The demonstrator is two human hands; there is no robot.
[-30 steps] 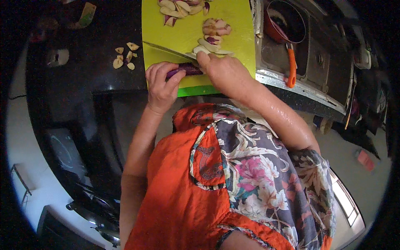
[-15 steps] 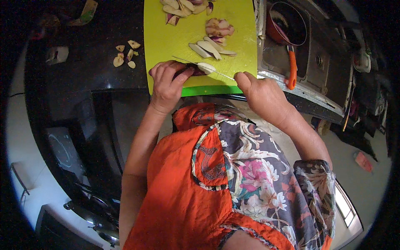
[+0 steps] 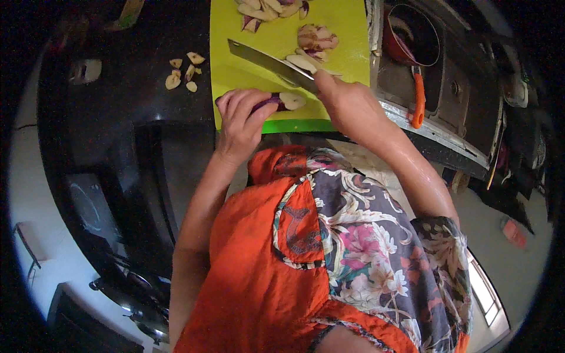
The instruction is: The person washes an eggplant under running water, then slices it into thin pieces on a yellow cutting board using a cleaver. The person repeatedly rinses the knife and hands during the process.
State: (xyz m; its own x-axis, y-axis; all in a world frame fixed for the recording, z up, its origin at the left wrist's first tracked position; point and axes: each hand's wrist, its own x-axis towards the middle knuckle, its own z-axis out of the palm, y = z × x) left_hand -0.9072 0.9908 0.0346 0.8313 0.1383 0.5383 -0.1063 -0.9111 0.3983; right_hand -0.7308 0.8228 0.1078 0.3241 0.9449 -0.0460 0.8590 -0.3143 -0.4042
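So the person is standing at a dark counter, working over a lime green cutting board (image 3: 347, 23). The left hand (image 3: 241, 120) is curled down over a purple-skinned vegetable piece (image 3: 276, 102), fingers (image 3: 235, 106) bent and bunched on top of it, pinning it against the near edge of the board. Only the cut end of the piece is poking out to the right of the fingertips, pale flesh with a dark purple rim, so I can't really tell how long it is under the hand.

The right hand (image 3: 347, 103) is wrapped tight around the handle of a cleaver (image 3: 268, 59); the handle itself is hiding inside the fist. The wide blade is sticking out up and to the left from that hand, hanging over the board just beyond the left hand's fingertips, and whether its edge is actually touching the board or the piece I can't make out. The two hands are sitting close together, with the cut end of the vegetable between them.

Just past the right hand there's a small heap of pale slices (image 3: 315, 47), and further up the board, beyond the blade, more cut pieces (image 3: 265, 10). Off to the left of the left hand, on the black counter, a few loose slices (image 3: 182, 70) are lying. To the right of the right hand there's a sink with a red pot (image 3: 412, 35), its orange handle (image 3: 418, 100) pointing back toward the person.
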